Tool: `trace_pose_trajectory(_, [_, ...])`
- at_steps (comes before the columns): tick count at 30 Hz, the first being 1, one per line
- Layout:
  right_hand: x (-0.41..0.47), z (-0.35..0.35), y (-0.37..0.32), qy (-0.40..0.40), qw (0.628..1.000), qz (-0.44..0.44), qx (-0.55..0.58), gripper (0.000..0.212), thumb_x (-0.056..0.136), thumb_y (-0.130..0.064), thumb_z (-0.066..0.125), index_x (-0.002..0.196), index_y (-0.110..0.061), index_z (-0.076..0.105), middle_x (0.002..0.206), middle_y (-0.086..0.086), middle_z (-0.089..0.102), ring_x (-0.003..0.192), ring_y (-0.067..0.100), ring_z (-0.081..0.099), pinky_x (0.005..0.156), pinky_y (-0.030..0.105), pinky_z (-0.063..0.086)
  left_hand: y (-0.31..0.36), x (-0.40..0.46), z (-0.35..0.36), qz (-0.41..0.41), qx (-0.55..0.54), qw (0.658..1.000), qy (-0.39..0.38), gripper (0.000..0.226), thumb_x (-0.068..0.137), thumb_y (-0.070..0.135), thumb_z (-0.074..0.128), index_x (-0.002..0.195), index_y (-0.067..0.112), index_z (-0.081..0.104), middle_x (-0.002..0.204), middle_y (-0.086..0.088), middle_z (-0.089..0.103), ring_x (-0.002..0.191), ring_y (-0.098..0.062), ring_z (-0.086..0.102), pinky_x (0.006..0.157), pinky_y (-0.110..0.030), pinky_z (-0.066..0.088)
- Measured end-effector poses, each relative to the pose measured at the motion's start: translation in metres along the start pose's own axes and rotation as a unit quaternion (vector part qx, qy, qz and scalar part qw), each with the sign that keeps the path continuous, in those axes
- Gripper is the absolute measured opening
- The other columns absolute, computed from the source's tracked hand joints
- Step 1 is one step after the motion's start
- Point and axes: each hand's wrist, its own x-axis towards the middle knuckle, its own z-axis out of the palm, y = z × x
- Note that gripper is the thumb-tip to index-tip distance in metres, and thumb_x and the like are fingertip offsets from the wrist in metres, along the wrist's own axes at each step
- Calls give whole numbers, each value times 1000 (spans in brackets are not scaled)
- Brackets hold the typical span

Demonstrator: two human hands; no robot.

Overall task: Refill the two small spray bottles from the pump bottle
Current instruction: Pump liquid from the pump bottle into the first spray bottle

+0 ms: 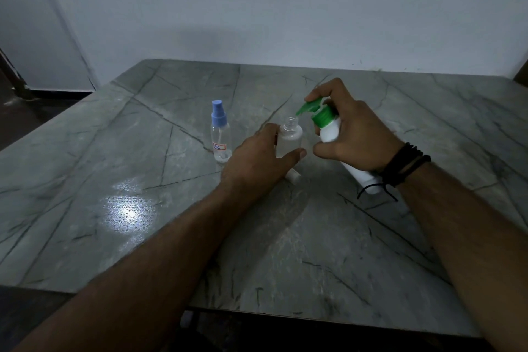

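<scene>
My left hand (258,156) grips a small clear bottle (290,138) that stands upright on the table with its neck uncapped. My right hand (353,134) holds the white pump bottle (331,131) tilted toward it, a finger on the green pump head (310,107), whose nozzle points at the open neck. A second small clear spray bottle (220,134) with a blue spray cap stands upright to the left, apart from both hands. A small white piece (293,175), perhaps the removed cap, lies on the table under my left hand, mostly hidden.
The grey marble table (143,208) spreads wide around the bottles, with a bright light reflection at the left. A plain wall rises behind its far edge. Dark bands circle my right wrist.
</scene>
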Motion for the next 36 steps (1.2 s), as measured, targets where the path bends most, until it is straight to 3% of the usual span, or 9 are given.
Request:
trace_pose_trajectory(5, [-1, -1, -1, -1, 1000, -12, 2, 73, 64, -16, 74, 131, -23, 44, 81, 2, 62, 67, 16, 62, 63, 37, 52, -3, 0, 1, 6, -2, 1000, 8, 63, 84, 56, 65, 134, 24, 46, 133, 3, 58, 111, -14, 56, 82, -25, 42])
trace_pose_trajectory(12, [-1, -1, 0, -2, 1000, -2, 3, 69, 66, -11, 77, 126, -24, 45, 84, 5, 65, 68, 17, 63, 64, 40, 52, -3, 1, 1, 9, -6, 1000, 4, 63, 84, 55, 65, 134, 23, 46, 134, 2, 58, 112, -15, 57, 85, -27, 44])
trace_pose_trajectory(16, [-1, -1, -1, 1, 1000, -12, 2, 76, 64, -12, 76, 132, -25, 44, 85, -6, 61, 69, 17, 62, 65, 36, 52, -3, 0, 1, 7, -6, 1000, 3, 64, 84, 55, 65, 136, 23, 45, 135, 2, 57, 113, -15, 57, 84, -26, 43])
trace_pose_trajectory(22, [0, 0, 0, -4, 1000, 0, -4, 67, 66, -13, 77, 123, -24, 46, 84, 6, 65, 69, 18, 64, 64, 42, 51, -1, -1, -1, 9, -6, 1000, 0, 63, 85, 53, 65, 136, 22, 45, 136, 2, 56, 115, -15, 56, 83, -24, 41])
trace_pose_trajectory(25, [-1, -1, 0, 3, 1000, -3, 3, 72, 66, -8, 77, 128, -26, 45, 85, 5, 64, 70, 20, 64, 65, 41, 52, -1, 0, 0, 7, -7, 1000, 1, 63, 85, 54, 65, 135, 23, 45, 135, 2, 57, 113, -15, 56, 82, -25, 41])
trace_pose_trajectory(31, [-1, -1, -1, 0, 1000, 5, 3, 66, 63, -19, 74, 122, -26, 45, 85, 5, 65, 69, 20, 65, 64, 43, 52, -1, -1, 0, 4, -6, 1000, 0, 63, 85, 54, 65, 136, 23, 45, 135, 2, 57, 115, -16, 56, 84, -26, 42])
trace_pose_trajectory(36, [-2, -2, -1, 5, 1000, -5, 3, 75, 67, -6, 77, 131, -26, 44, 86, 0, 62, 69, 20, 63, 65, 40, 53, -1, -1, -1, 4, -8, 1000, -2, 62, 85, 53, 65, 135, 23, 45, 136, 2, 56, 115, -15, 56, 83, -25, 41])
